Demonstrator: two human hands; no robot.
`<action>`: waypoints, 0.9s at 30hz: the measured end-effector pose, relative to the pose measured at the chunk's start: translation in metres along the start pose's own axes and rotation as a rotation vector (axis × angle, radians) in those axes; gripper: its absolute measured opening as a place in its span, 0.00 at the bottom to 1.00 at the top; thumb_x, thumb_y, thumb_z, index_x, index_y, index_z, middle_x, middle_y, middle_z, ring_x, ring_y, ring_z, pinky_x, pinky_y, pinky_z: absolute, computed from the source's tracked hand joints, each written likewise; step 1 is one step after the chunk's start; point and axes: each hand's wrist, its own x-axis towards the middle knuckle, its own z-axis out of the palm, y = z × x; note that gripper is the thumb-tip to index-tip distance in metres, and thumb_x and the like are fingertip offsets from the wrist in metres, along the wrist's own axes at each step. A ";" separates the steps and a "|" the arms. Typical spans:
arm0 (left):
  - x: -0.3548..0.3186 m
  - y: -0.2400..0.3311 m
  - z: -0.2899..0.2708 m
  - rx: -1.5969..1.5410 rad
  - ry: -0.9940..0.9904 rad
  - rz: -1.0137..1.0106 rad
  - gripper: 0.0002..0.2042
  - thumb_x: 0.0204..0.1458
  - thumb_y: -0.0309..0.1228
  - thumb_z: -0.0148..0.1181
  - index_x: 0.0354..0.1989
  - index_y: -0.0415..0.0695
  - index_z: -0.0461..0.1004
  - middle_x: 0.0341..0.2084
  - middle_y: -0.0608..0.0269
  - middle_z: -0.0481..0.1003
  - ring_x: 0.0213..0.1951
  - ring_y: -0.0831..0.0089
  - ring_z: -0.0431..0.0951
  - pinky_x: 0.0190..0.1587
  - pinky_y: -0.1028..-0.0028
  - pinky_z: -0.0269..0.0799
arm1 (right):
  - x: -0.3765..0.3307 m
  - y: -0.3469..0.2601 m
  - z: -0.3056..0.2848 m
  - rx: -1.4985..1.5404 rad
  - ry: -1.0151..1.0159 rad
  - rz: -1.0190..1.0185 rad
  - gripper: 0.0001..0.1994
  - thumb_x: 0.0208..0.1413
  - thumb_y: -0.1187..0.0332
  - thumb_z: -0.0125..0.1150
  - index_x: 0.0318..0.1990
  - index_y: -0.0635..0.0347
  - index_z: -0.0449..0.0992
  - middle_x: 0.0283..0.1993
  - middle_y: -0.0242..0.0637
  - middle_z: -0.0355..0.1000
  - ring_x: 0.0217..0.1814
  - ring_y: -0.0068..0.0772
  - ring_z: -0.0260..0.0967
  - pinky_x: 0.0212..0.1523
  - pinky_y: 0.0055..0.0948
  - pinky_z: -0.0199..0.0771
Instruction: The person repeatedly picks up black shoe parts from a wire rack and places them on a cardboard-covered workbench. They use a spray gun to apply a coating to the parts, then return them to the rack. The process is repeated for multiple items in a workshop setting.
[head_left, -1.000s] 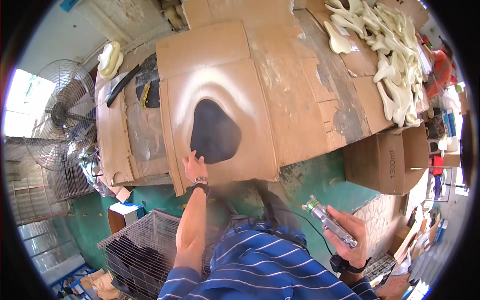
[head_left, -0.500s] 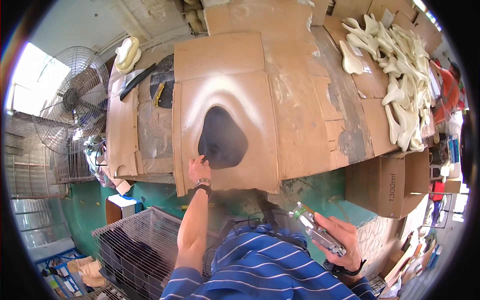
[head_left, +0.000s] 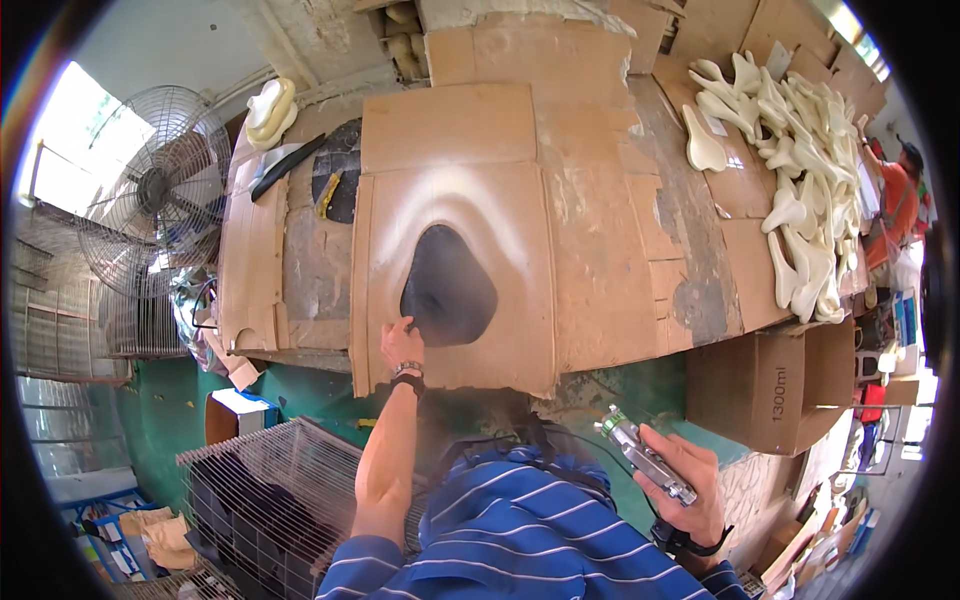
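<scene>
A black, rounded-triangular sheet [head_left: 450,290] lies on a cardboard panel [head_left: 525,355], with whitish overspray arching round its far end and sides. At the sheet's near left edge my left hand [head_left: 403,345] is closed, its thumb and fingertips pinching the rim. My right hand [head_left: 685,485] wraps round a silvery spray gun [head_left: 640,455] with a green band near its nozzle, a hose trailing by it. The gun is held low in front of the table, apart from the sheet, its nozzle toward the upper left.
Cream saddle-shaped pieces [head_left: 800,190] are heaped at the table's right. A wire-guarded fan [head_left: 150,190] stands left. A yellow-handled tool [head_left: 327,195] lies on the far left side. Below are a wire cage [head_left: 270,470] and a cardboard box [head_left: 740,390]. A person in orange [head_left: 893,205] is at far right.
The view has shifted slightly. My right hand has turned the spray gun a little, still gripping it. My left hand stays at the sheet's edge. More of the person in orange shows.
</scene>
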 end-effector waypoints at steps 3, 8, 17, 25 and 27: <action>0.002 -0.006 0.011 -0.062 0.034 -0.045 0.15 0.44 0.24 0.70 0.42 0.52 0.84 0.38 0.58 0.79 0.41 0.59 0.81 0.45 0.60 0.78 | -0.005 -0.001 0.002 0.011 0.020 0.010 0.31 0.44 0.81 0.72 0.61 0.65 0.75 0.38 0.48 0.78 0.34 0.46 0.76 0.36 0.33 0.75; 0.032 -0.017 0.032 -0.999 -0.193 -0.788 0.12 0.49 0.23 0.66 0.44 0.45 0.79 0.36 0.60 0.78 0.41 0.61 0.80 0.44 0.58 0.78 | -0.006 -0.005 0.015 0.032 0.011 -0.021 0.31 0.47 0.80 0.72 0.62 0.63 0.75 0.40 0.47 0.79 0.36 0.46 0.78 0.39 0.33 0.76; 0.068 0.088 -0.088 -1.904 -0.513 -0.503 0.12 0.48 0.23 0.53 0.41 0.38 0.75 0.40 0.57 0.80 0.44 0.59 0.81 0.49 0.58 0.78 | -0.007 -0.005 0.046 0.071 -0.023 -0.043 0.30 0.48 0.79 0.72 0.62 0.62 0.75 0.40 0.46 0.79 0.35 0.43 0.78 0.39 0.31 0.77; -0.014 0.060 -0.257 -2.254 -0.317 -0.232 0.17 0.48 0.24 0.50 0.46 0.34 0.77 0.44 0.50 0.81 0.47 0.54 0.82 0.55 0.54 0.78 | 0.029 -0.036 0.090 0.102 -0.229 -0.075 0.24 0.52 0.77 0.69 0.60 0.68 0.76 0.37 0.44 0.80 0.37 0.32 0.79 0.42 0.29 0.77; -0.048 0.025 -0.285 -2.335 -0.160 -0.178 0.19 0.49 0.24 0.49 0.49 0.35 0.76 0.45 0.50 0.81 0.47 0.54 0.82 0.56 0.54 0.77 | 0.039 -0.059 0.109 0.130 -0.338 -0.040 0.24 0.53 0.78 0.68 0.60 0.68 0.76 0.37 0.42 0.80 0.37 0.30 0.77 0.42 0.28 0.76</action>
